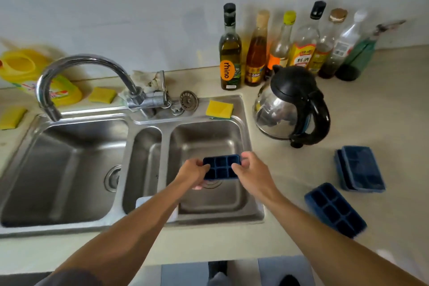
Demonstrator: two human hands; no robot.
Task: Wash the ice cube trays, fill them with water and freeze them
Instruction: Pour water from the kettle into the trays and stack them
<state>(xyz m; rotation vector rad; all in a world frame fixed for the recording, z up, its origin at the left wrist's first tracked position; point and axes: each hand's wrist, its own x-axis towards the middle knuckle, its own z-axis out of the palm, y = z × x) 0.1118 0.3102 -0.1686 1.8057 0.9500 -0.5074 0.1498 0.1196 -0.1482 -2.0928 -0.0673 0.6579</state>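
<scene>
Item under handling: a dark blue ice cube tray, cells upward, is held level above the right basin of the double sink, over its drain.
Left hand: fingers are curled closed on the tray's left end, thumb on top.
Right hand: fingers are closed on the tray's right end, thumb over the rim.
Remaining trays: one open tray and a stack of two are left on the counter, right of the sink, well apart from the hands.
Tap: the spout is turned over the left basin; no running water is seen.
Risk, water reach: the held tray is judged to be outside the spout's fall; unless the spout is swung or the tray carried across, no rinse would be obtained.
Risk, grip: the tray looks soft-walled; once wet or filled, flexing between two end grips could cause spilling or a slip.
Risk, surroundings: the kettle stands close beside the right basin and could be splashed.
Legible writing: "rhino" is read on the orange label of the olive oil bottle.
Other labels: Chinese characters are noted on a yellow-labelled bottle; they are too blurred to be read with confidence. The print on the yellow detergent bottle is illegible.
</scene>
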